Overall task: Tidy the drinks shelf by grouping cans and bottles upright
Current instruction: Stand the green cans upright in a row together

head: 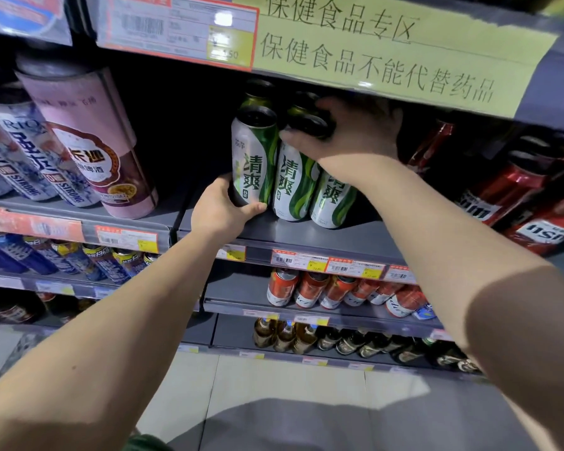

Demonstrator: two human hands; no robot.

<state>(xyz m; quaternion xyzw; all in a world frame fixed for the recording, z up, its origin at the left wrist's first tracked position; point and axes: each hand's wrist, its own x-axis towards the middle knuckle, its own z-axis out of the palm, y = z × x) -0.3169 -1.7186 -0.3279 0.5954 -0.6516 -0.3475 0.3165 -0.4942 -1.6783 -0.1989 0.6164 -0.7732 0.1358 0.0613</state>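
Three tall, smooth aluminium cans in green and white stand upright in a row on the grey metal shelf, each printed with the large characters 清爽. The left hand is wrapped around the base of the left green can, thumb across its front at the bottom. The right hand is closed from above over the dark top of the middle green can, and its wrist covers the upper part of the right green can. More green cans stand behind them in shadow.

To the left, well apart, stand a purple can with a pink sleeve and blue-white cans reading "RIO" and "STRONG". Between these and the green group the shelf is bare and dark. Glossy red cans crowd the right end.

Overhead, a yellow paper sign with torn edges reads 保健食品专区 and 保健食品不能代替药品. Orange price tags line the shelf's front lip. Lower shelves hold red-orange cans and brown glass bottles.
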